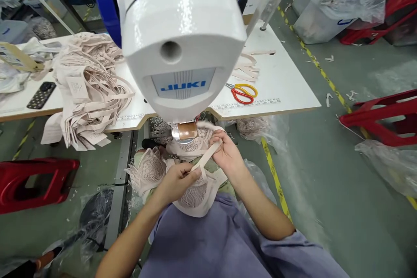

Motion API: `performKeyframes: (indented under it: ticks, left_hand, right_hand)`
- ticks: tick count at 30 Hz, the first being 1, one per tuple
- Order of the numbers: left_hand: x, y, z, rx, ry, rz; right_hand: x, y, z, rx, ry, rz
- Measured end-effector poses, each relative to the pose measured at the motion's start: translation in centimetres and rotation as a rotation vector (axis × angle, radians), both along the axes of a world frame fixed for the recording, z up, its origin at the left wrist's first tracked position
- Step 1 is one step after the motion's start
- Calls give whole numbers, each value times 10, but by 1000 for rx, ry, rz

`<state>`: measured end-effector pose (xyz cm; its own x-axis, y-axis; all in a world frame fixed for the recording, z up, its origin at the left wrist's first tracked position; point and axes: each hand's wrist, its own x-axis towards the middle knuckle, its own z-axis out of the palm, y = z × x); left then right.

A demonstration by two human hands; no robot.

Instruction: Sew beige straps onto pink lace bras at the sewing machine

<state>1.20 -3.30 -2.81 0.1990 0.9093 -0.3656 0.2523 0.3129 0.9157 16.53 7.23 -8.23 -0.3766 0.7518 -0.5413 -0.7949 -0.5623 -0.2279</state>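
A pale beige bra (195,200) with lace cups hangs over my lap, below the head of a white JUKI sewing machine (184,43). My left hand (179,180) pinches the top of one cup, where a strap joins it. Between my hands the beige strap (208,155) runs taut and slanting. My right hand (226,152) has its fingers closed round the strap's upper part, just right of the machine's needle area. Another lace cup (151,167) lies to the left of my left hand. The needle itself is hidden behind the machine head.
A heap of beige bras and straps (87,91) hangs over the table's left front edge, near a dark patterned phone (41,95). Scissors (243,92) with red and yellow handles lie right of the machine. Red stools (384,117) and plastic bins (322,13) stand on the floor.
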Motion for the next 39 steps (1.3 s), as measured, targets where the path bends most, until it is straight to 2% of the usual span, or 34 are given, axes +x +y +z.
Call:
performKeyframes:
  ticks: [1,2,5,6,7,10,12,16,20,22,25,27,31,35,39]
  left_hand:
    - [1,-1,1,31,28,23]
    - [1,-1,3,68,61,51]
    - [3,-3,6,158,158,118]
    - [3,-4,7,180,183,120]
    - [4,-4,8,201,205,116]
    - [6,-5,13,235,260,125]
    - [8,-5,15,237,293,150]
    - [8,-6,14,243,307,131]
    - [1,-6,8,205,314,186]
    - [-2,-6,5,194,323,229]
    - [-3,-5,5,243,372,235]
    - [-1,-4,6,277,409,213]
    - [4,-4,9,311,476,181]
    - [0,-4,9,345,487,163]
    - [-10,-3,8,405,286,98]
  right_hand:
    - [1,-4,-5,0,-20,60]
    - [1,-11,-9,-3,-27,184]
    - [2,-41,-15,13,-44,666]
    - [3,-50,-14,44,-71,754]
    - [4,-57,-12,96,-121,777]
    - [3,-62,0,269,-285,676]
    - [1,-57,7,325,-304,634]
    - [-1,-43,8,283,-332,593]
    - [16,-31,10,316,-389,343]
    - [27,-30,17,416,-411,375]
    - [33,-34,32,656,-554,606]
    - [29,-38,41,829,-667,695]
    - [16,-41,50,1072,-889,640]
    - [12,-39,49,1178,-1036,587]
    - [14,-37,49,1098,-898,574]
